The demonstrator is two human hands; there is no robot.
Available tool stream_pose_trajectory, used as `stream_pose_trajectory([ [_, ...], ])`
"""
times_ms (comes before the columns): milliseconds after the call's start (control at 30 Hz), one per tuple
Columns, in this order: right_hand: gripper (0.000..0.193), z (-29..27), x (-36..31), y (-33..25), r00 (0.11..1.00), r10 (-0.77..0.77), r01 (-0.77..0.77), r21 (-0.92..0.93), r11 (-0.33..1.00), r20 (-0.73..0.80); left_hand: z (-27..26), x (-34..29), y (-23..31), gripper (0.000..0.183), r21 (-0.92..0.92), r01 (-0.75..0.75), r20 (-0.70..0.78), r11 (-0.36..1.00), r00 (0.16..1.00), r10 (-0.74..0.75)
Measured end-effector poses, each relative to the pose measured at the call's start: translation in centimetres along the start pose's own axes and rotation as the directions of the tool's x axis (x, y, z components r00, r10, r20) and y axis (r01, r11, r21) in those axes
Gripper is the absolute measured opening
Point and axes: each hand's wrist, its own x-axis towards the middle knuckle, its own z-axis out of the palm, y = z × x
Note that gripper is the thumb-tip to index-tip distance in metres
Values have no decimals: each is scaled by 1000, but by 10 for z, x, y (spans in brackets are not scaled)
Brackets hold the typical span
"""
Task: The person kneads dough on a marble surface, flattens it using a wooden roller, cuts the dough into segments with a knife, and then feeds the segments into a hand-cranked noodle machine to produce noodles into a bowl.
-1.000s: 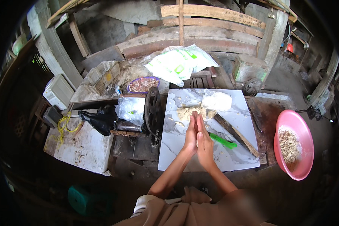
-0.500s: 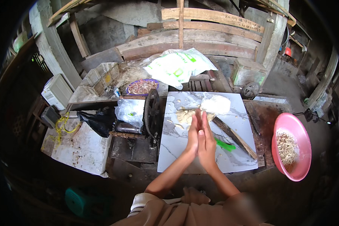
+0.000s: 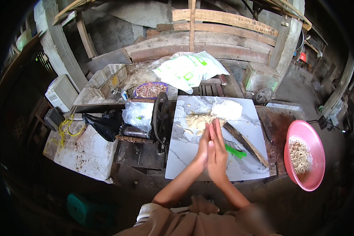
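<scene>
My left hand and my right hand are pressed palm to palm, fingers straight and pointing away from me, above a marble-patterned board. Whatever lies between the palms, if anything, is hidden. Just beyond my fingertips rests a torn lump of pale dough, with small scraps around it. A clear bag with white contents touches the dough's far right side. Right of my hands, a dark wooden stick lies slantwise, and a green tool lies partly behind my right hand.
A pink basin of pale, floured strips stands at the right. Left of the board is a machine with a dark wheel and a plastic bag on it. Behind are a purple-rimmed basket and a large white sack.
My pressed hands have shifted slightly, the right sliding against the left, and more of the dough shows beyond the fingertips. The whole view has moved a little.
</scene>
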Motion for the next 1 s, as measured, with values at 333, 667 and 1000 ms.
stream_pose_trajectory([
  [333,48,-14,19,17,976,194,-207,143,968,99,13,-19,-22,60,4,55,-73,998,996,-54],
  [667,43,-2,-14,10,992,120,-102,355,929,-31,21,-8,15,69,18,-245,40,969,969,244],
  [1000,34,1,1,16,996,-46,56,-142,988,75,-22,1,-34,64,159,-182,173,970,973,154],
])
